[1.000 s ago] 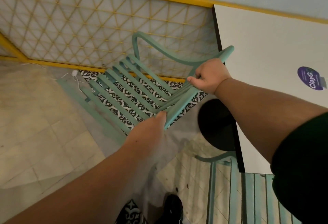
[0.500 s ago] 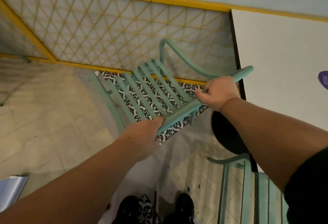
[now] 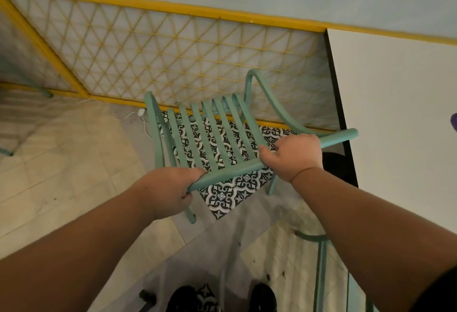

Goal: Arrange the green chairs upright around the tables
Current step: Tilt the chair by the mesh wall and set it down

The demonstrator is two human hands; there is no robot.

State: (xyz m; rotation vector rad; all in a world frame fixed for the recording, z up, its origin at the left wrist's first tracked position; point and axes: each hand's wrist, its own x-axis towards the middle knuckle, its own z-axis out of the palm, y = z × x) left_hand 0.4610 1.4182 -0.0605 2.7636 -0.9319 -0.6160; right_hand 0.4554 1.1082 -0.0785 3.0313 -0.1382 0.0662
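Note:
A green slatted chair (image 3: 210, 133) stands in front of me, just left of the white table (image 3: 395, 114). Both hands hold its top back rail. My left hand (image 3: 170, 188) grips the rail's left end. My right hand (image 3: 291, 156) grips the rail further right, close to the table's black edge. The chair's two near legs reach down toward the patterned tile floor; whether they touch it is unclear. Its curved armrests point away toward the yellow lattice.
A yellow lattice fence (image 3: 173, 59) runs behind the chair. A second green chair (image 3: 324, 269) shows at the lower right beside the table's black base (image 3: 336, 165). A white cable (image 3: 123, 114) lies on the floor at the fence. My shoes (image 3: 222, 297) are at the bottom.
The chair has swung from tilted on its side to level, with its legs now pointing down. Both hands kept their hold on the back rail and moved with it.

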